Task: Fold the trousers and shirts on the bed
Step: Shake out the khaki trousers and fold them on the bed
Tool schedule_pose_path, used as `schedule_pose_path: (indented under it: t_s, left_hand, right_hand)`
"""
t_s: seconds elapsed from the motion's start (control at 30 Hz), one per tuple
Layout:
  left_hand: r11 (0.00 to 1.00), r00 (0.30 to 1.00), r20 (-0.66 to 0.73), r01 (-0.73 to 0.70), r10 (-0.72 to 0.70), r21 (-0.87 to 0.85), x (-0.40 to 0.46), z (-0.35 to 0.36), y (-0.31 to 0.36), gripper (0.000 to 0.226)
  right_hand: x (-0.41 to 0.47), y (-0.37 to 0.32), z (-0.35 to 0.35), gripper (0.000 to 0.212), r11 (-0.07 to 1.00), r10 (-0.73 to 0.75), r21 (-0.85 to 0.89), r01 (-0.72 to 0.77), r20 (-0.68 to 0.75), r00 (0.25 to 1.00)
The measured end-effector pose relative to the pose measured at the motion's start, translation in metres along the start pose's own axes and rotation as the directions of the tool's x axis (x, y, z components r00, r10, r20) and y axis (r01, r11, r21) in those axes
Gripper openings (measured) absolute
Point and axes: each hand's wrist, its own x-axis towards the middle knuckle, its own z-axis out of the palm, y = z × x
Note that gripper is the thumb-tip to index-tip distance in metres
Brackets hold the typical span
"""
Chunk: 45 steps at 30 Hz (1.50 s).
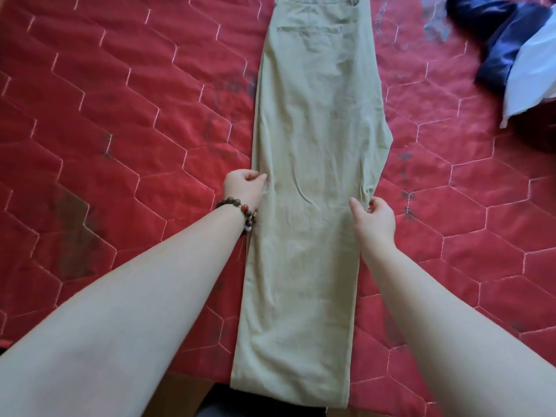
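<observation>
Pale green trousers [313, 176] lie flat along the red quilted bed [120, 130], folded lengthwise leg on leg, waist far from me and hems hanging over the near edge. My left hand [245, 189], with a bead bracelet on the wrist, pinches the trousers' left edge about mid-length. My right hand [374, 218] pinches the right edge at the same level, thumb on top of the cloth.
A heap of dark blue and white clothes [517, 52] lies at the far right of the bed. The bed's near edge [186, 383] runs below my forearms, with dark floor beyond it.
</observation>
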Motion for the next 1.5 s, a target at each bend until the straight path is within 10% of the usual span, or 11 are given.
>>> schedule_pose_path:
  t_s: [0.67, 0.87, 1.07, 1.23, 1.5]
  left_hand:
    - [0.985, 0.994, 0.061, -0.097, 0.089, 0.142, 0.060, -0.005, 0.020, 0.017]
    - [0.995, 0.998, -0.060, 0.005, 0.002, 0.104, 0.064, -0.008, 0.019, 0.012]
    - [0.996, 0.988, 0.154, 0.022, -0.008, -0.087, 0.088, -0.014, 0.036, 0.021]
    - [0.978, 0.962, 0.258, 0.138, -0.094, -0.159, 0.109, -0.012, 0.049, 0.014]
    - [0.999, 0.999, -0.030, 0.021, -0.020, 0.037, 0.106, -0.002, 0.047, 0.016]
  right_hand:
    - [0.067, -0.042, -0.006, 0.017, 0.992, 0.089, 0.090, -0.087, -0.018, 0.996]
    - [0.079, -0.040, -0.007, 0.028, 0.991, 0.131, -0.024, -0.134, -0.108, 0.985]
    - [0.075, -0.067, -0.012, 0.044, 0.961, -0.079, -0.278, -0.004, -0.286, 0.955]
    - [0.071, -0.093, 0.015, 0.037, 0.773, -0.487, -0.476, 0.420, -0.021, 0.873]
    - [0.113, -0.109, 0.058, 0.061, 0.222, -0.496, -0.641, 0.735, 0.575, 0.651]
